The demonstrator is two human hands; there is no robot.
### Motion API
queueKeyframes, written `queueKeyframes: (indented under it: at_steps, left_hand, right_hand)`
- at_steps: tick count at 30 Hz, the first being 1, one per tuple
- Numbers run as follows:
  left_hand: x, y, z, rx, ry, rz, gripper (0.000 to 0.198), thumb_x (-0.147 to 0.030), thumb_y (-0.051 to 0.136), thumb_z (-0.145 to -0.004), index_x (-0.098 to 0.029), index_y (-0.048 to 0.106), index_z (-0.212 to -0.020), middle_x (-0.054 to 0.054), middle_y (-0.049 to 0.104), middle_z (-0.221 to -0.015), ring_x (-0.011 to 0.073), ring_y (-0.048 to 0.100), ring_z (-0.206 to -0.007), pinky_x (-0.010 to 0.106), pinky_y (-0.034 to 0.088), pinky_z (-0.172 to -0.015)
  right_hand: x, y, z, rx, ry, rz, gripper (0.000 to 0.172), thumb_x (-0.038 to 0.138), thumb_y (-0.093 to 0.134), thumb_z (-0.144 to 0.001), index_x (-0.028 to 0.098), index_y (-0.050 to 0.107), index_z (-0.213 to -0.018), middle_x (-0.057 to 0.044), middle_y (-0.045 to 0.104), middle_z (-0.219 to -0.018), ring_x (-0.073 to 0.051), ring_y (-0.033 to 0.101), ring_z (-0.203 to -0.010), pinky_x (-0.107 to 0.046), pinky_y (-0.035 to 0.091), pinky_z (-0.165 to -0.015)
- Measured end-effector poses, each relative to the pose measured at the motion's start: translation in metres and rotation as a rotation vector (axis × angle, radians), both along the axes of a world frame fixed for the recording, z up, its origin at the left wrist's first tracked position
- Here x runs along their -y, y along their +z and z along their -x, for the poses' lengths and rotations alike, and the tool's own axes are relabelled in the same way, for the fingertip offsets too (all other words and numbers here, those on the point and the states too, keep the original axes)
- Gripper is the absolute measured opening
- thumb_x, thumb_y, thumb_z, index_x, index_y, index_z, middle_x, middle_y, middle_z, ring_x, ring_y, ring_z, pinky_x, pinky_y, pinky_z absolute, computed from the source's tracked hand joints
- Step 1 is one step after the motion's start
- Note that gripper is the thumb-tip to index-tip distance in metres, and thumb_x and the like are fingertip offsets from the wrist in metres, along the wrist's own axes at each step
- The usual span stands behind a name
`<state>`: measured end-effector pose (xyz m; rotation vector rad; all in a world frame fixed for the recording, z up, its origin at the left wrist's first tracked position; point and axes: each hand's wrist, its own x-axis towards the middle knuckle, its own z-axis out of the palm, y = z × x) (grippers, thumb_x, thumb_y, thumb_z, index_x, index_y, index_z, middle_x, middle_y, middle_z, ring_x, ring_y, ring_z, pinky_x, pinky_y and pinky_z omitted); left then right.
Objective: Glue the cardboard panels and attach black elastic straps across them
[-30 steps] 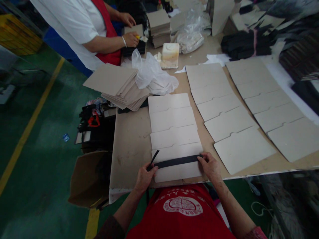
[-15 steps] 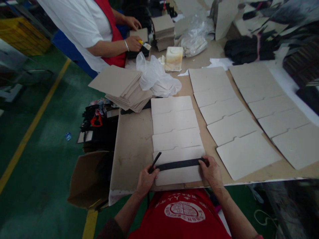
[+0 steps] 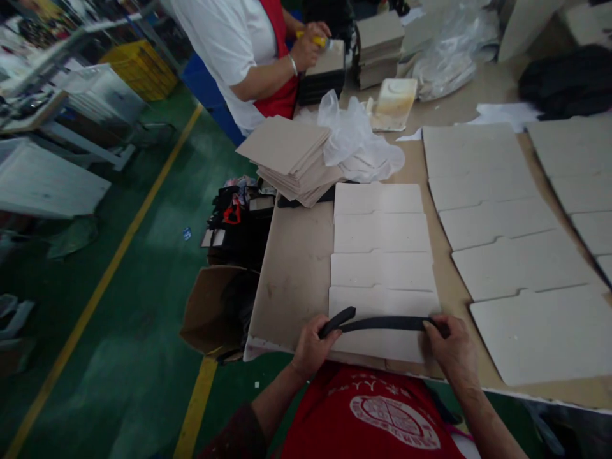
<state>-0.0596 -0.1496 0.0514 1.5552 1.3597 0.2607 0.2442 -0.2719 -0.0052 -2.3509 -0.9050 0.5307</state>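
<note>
A dark strip (image 3: 387, 324) stretches between my two hands, across the nearest card of a column of overlapping grey boards (image 3: 377, 274). My left hand (image 3: 313, 347) is closed on its left end, and a short length of the strip sticks up past the fingers. At the other end, my right hand (image 3: 452, 347) pinches the strip between thumb and fingers, close to the board's right edge. The strip bows slightly; whether it touches the board I cannot tell.
More overlapping boards (image 3: 540, 331) lie in columns to the right. Behind on the left are a stack of boards (image 3: 287, 146) and a crumpled plastic bag (image 3: 354, 140). A co-worker's hand (image 3: 308, 48) holds a yellow-handled brush. An open carton (image 3: 205, 312) stands below the table's left edge.
The view has swung left, so the table sits further right. The strip, straight before, now bows a little, and its free left end leans more to the right. The co-worker's brush hand has risen.
</note>
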Motion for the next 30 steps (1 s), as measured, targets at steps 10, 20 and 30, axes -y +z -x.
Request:
queueKeyframes:
  at_steps: [10, 20, 30]
  left_hand:
    - [-0.014, -0.022, -0.012, -0.215, 0.035, 0.022, 0.016, -0.029, 0.063, -0.084, -0.015, 0.07, -0.09, 0.004, 0.069, -0.084, 0.0189, 0.062, -0.082, 0.027, 0.042, -0.075]
    - [-0.014, -0.023, -0.019, -0.35, 0.024, -0.035, 0.01, -0.024, 0.067, -0.086, -0.016, 0.071, -0.091, 0.004, 0.071, -0.086, 0.0171, 0.063, -0.082, 0.025, 0.041, -0.075]
    - [-0.014, -0.021, -0.023, -0.397, 0.026, -0.051, 0.013, -0.026, 0.067, -0.088, -0.016, 0.071, -0.095, 0.007, 0.073, -0.095, 0.0187, 0.065, -0.088, 0.027, 0.043, -0.079]
  right_hand:
    - [0.0, -0.002, 0.0, 0.016, 0.002, 0.013, 0.04, 0.056, 0.056, -0.08, 0.019, 0.064, -0.089, -0.011, 0.062, -0.091, -0.025, 0.058, -0.077, -0.041, 0.047, -0.074]
    - [-0.001, -0.003, 0.0, -0.007, -0.024, -0.014, 0.039, 0.055, 0.059, -0.077, 0.018, 0.065, -0.089, -0.011, 0.063, -0.091, -0.024, 0.057, -0.078, -0.04, 0.048, -0.077]
    - [-0.002, 0.001, -0.001, -0.022, -0.024, 0.013, 0.036, 0.051, 0.059, -0.074, 0.019, 0.065, -0.088, -0.01, 0.064, -0.092, -0.024, 0.059, -0.081, -0.041, 0.048, -0.078]
